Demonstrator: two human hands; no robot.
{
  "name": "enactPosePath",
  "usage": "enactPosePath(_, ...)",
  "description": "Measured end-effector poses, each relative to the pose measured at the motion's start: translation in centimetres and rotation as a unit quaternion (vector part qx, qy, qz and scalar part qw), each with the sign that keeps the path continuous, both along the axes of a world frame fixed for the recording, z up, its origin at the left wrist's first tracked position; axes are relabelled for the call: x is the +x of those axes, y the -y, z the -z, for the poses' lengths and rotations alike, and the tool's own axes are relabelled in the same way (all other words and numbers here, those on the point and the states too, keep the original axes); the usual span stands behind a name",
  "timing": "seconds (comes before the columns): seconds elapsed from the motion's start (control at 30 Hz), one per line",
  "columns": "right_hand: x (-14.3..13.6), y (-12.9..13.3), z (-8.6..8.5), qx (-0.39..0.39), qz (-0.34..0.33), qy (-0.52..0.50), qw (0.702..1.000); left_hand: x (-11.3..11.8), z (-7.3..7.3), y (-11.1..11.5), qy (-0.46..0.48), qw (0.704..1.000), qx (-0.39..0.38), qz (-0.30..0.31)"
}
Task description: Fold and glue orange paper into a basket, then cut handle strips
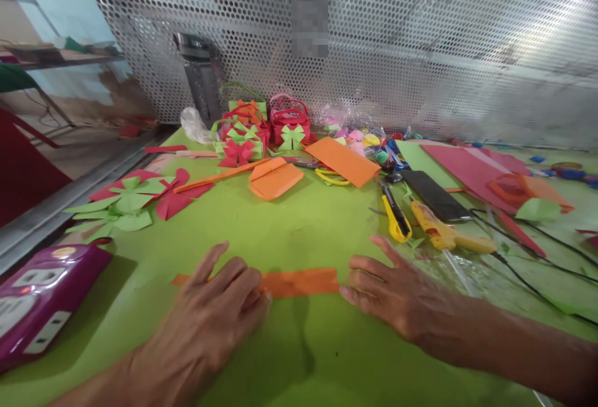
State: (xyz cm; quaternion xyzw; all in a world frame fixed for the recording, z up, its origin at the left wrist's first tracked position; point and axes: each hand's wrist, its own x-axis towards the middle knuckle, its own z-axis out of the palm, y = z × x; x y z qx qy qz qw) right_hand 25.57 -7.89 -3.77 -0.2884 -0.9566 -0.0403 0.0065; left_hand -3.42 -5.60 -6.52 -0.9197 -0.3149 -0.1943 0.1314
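An orange paper strip [303, 283] lies flat and crosswise on the green tabletop in front of me. My left hand [210, 301] is over its left part, fingers curled and thumb close to the index finger, holding the strip; the fingers hide some of it. At the strip's right end is my right hand [390, 292], its fingers apart and nothing held in them. Farther back rests a folded orange paper piece [275, 179]. Beyond my right hand are a yellow box cutter [397, 214] and a yellow glue gun [443, 229].
A purple power strip [51, 301] sits at the left, near paper flowers [126, 201]. Small paper baskets [289, 123] and a dark bottle [200, 76] stand by the perforated metal panel [397, 39]. A phone [436, 195], coloured sheets [471, 173] and black cables [523, 276] lie at the right.
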Motion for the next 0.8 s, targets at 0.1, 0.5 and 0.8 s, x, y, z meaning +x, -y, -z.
enactPosePath(0.1,-0.3,0.2,-0.2,0.048,0.017,-0.017,0.999,0.0,-0.3,0.1,-0.001,1.000,-0.026,-0.008)
enactPosePath(0.5,-7.6,-2.6,0.3,0.017,-0.077,0.007,0.997,-0.2,0.4,-0.1,0.050,0.999,-0.016,-0.015)
enactPosePath(0.8,-7.3,-2.9,0.2,0.020,-0.077,0.038,0.996,-0.6,0.1,-0.2,0.037,0.999,-0.028,-0.011)
